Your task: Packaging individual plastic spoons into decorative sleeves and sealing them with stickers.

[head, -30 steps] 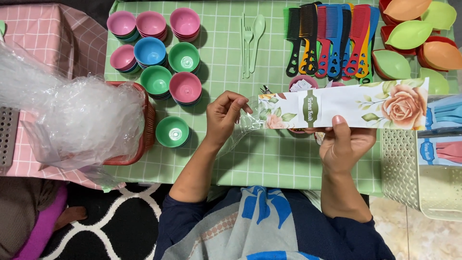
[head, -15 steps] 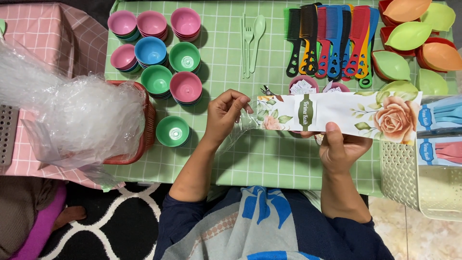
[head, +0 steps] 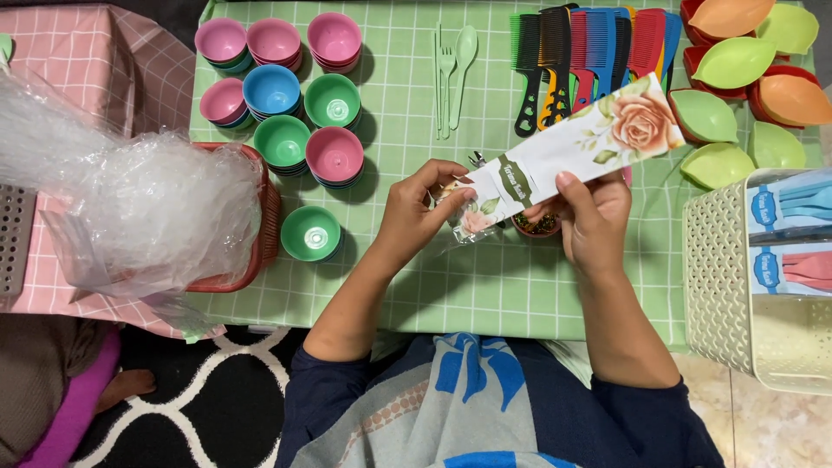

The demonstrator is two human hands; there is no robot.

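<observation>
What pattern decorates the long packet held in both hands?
Roses and leaves on white, clearest in the head view: the packet.

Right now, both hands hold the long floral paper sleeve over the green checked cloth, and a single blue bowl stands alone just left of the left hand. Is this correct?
Not quite. The head view shows that the single bowl is green, not blue. The rest holds: the left hand and right hand hold the floral sleeve over the green checked cloth.

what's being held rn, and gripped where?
A long floral paper sleeve: left hand pinches its lower-left end, right hand grips its middle from below, thumb on the front.
</observation>
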